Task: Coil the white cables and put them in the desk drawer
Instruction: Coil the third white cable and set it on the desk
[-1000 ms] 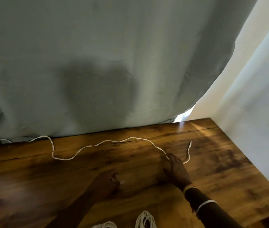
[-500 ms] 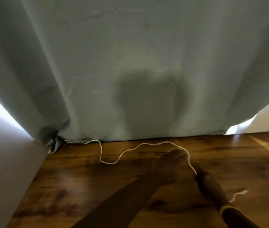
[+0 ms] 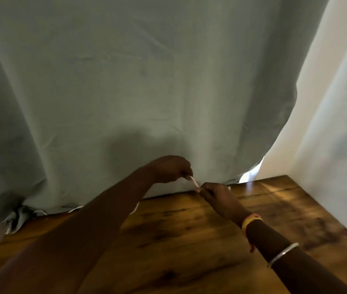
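Both my hands are raised above the back of the wooden desk (image 3: 189,240), close together in front of the curtain. My left hand (image 3: 171,168) pinches one end of a short visible stretch of the white cable (image 3: 194,182). My right hand (image 3: 221,198) pinches the other end, just below and to the right. A further bit of the white cable (image 3: 76,208) shows at the curtain's hem on the left; the part between is hidden behind my left forearm. No drawer is in view.
A grey-green curtain (image 3: 147,92) hangs along the desk's back edge and bunches at the left corner (image 3: 19,215). A white wall (image 3: 338,134) borders the desk on the right. My right wrist wears a yellow band and a silver bangle.
Both hands have lifted off the desk with the cable and come together near the curtain. The long stretch that lay across the desk is no longer lying there. The view has swung right.
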A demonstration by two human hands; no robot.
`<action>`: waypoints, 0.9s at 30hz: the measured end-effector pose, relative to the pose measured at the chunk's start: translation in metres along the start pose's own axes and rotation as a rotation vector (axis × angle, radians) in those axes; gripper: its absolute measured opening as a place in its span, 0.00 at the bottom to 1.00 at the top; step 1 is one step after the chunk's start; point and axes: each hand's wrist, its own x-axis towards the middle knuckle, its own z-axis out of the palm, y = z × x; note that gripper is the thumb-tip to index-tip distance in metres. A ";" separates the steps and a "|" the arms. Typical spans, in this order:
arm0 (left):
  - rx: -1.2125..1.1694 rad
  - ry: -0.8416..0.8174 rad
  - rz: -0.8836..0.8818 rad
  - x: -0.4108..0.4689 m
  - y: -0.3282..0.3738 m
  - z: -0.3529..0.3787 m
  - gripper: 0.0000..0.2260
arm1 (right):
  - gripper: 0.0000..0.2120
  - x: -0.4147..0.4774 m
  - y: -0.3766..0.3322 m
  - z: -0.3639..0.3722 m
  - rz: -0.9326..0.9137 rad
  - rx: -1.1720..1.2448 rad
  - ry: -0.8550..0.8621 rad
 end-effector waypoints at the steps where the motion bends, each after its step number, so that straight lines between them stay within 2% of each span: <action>1: 0.040 0.043 0.006 -0.005 -0.005 -0.012 0.10 | 0.15 -0.002 -0.003 -0.010 0.016 0.023 -0.025; 6: 0.135 0.331 -0.010 -0.034 -0.028 -0.073 0.10 | 0.19 -0.020 -0.024 -0.057 0.065 0.194 -0.053; 11: 0.085 0.388 -0.155 -0.040 -0.021 -0.107 0.09 | 0.18 -0.029 -0.073 -0.081 0.122 0.528 -0.088; 14: -0.104 0.285 -0.051 -0.039 0.019 -0.106 0.21 | 0.18 -0.026 -0.112 -0.090 0.127 0.654 -0.049; 15: -0.235 0.214 0.007 -0.038 0.035 -0.106 0.21 | 0.18 -0.024 -0.124 -0.093 0.131 0.697 -0.019; 17: -0.506 0.155 0.083 -0.039 0.061 -0.107 0.10 | 0.18 -0.022 -0.144 -0.101 0.122 0.767 0.047; 19: -0.703 0.236 0.061 -0.042 0.073 -0.113 0.02 | 0.18 -0.022 -0.154 -0.109 0.116 0.860 0.070; 21: -0.828 0.334 0.013 -0.050 0.073 -0.122 0.06 | 0.17 -0.026 -0.158 -0.115 0.140 0.983 0.014; 23: -0.939 0.352 0.002 -0.059 0.068 -0.130 0.07 | 0.17 -0.032 -0.160 -0.117 0.176 1.078 -0.068; 25: -0.954 0.380 -0.005 -0.064 0.066 -0.138 0.07 | 0.17 -0.037 -0.162 -0.116 0.191 1.162 -0.131; 27: -0.895 0.474 -0.011 -0.061 0.067 -0.143 0.06 | 0.15 -0.040 -0.164 -0.113 0.200 1.269 -0.203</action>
